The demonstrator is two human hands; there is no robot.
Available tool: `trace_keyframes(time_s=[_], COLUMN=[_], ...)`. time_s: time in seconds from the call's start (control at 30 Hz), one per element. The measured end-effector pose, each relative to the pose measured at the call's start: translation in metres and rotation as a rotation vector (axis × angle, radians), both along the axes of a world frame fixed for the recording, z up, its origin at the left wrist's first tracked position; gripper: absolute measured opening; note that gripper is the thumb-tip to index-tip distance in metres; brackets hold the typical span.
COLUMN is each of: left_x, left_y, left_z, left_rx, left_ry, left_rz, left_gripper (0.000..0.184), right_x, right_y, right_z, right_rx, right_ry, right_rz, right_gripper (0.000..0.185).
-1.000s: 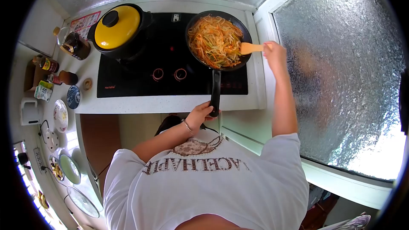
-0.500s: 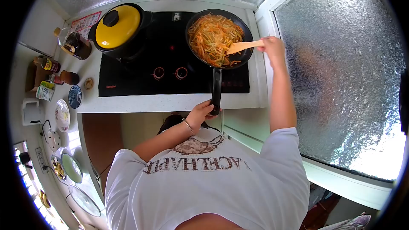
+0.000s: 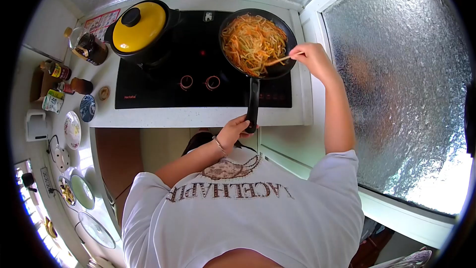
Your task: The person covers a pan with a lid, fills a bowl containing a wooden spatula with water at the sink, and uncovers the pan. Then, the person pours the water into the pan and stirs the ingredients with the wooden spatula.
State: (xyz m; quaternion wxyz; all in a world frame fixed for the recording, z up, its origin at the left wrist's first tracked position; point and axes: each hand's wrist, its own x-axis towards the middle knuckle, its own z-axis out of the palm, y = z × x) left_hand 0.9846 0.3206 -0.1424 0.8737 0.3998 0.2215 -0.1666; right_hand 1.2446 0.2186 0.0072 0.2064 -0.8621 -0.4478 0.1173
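Observation:
A black frying pan (image 3: 289, 34) sits on the right of the black cooktop (image 3: 158, 89), full of shredded orange and pale green vegetables (image 3: 254, 42). My left hand (image 3: 235, 131) is closed round the end of the pan's black handle (image 3: 254, 99), at the counter's front edge. Over the pan's right rim, my right hand (image 3: 310, 55) grips a wooden spatula (image 3: 282, 59). The spatula is turned edge-on, its tip at the lower right side of the vegetables.
A black pot with a yellow lid (image 3: 139, 27) stands on the cooktop's left. Bottles (image 3: 90, 49), a blue patterned bowl (image 3: 87, 108) and plates (image 3: 72, 130) line the left counter. At the right is a textured glass pane (image 3: 396, 84).
The spatula has moved left and down into the pan and turned from flat to edge-on. My right hand has come closer to the pan's rim. My left hand keeps its hold.

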Motion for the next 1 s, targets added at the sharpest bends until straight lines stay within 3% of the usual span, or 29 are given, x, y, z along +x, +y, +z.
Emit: trace_keyframes(time_s=[0.2,0.3,0.33,0.43,0.63,0.77,1.0], left_x=[0.0,-0.001,-0.001,-0.001,-0.001,-0.001,-0.001], left_y=[0.002,0.001,0.0,0.001,0.0,0.002,0.001], left_z=[0.001,0.002,0.003,0.004,0.003,0.007,0.005], left_rx=[0.013,0.01,0.012,0.021,0.025,0.028,0.018], left_ry=[0.007,0.003,0.004,0.012,0.01,0.017,0.011], left_rz=[-0.019,0.006,0.0,-0.002,-0.007,-0.007,-0.001], left_gripper=[0.032,0.032,0.032,0.032,0.033,0.033,0.033], right_x=[-0.006,-0.015,-0.018,-0.016,-0.023,-0.001,-0.001], right_y=[-0.01,0.005,0.013,0.013,0.015,0.034,0.044], right_z=[0.021,-0.002,-0.008,-0.008,0.008,-0.016,0.016], right_rx=[-0.02,0.038,0.141,0.179,0.105,0.152,0.16], right_ry=[0.15,0.189,0.051,0.056,0.229,0.119,0.092], right_rz=[-0.131,0.065,0.071,-0.024,0.053,0.07,0.059], right_gripper=[0.012,0.014,0.015,0.016,0.016,0.015,0.017])
